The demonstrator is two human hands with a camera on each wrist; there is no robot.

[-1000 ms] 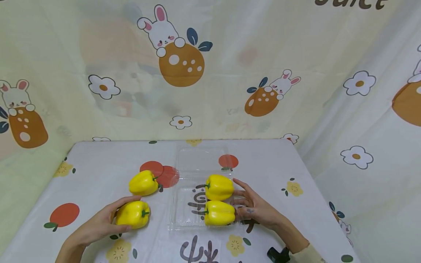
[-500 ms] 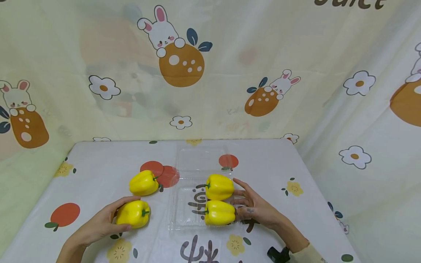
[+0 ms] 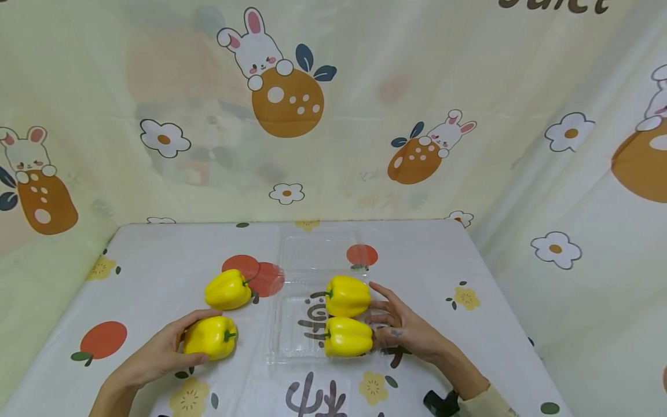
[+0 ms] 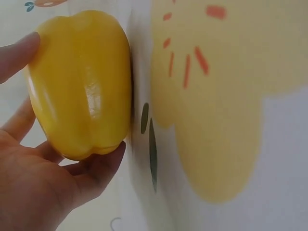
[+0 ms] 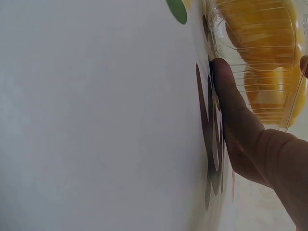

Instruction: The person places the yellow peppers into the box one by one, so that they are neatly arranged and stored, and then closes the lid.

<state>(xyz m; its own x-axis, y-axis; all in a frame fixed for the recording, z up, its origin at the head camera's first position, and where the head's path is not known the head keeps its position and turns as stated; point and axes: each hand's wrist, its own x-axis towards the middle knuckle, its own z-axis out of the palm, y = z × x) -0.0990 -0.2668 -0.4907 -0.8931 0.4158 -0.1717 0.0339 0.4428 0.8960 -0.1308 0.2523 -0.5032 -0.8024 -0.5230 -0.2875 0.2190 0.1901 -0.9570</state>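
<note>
We note a table (image 3: 432,260) under a white cloth printed with red fruit, yellow flowers and dark cactus shapes. Behind and to the right hangs a pale yellow curtain (image 3: 365,104) patterned with rabbits, orange rounds and white daisies. Light is soft and even.

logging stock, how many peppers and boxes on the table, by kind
yellow peppers: 4 – two in the box, one loose, one in the left hand
clear plastic box: 1
total: 5
</note>
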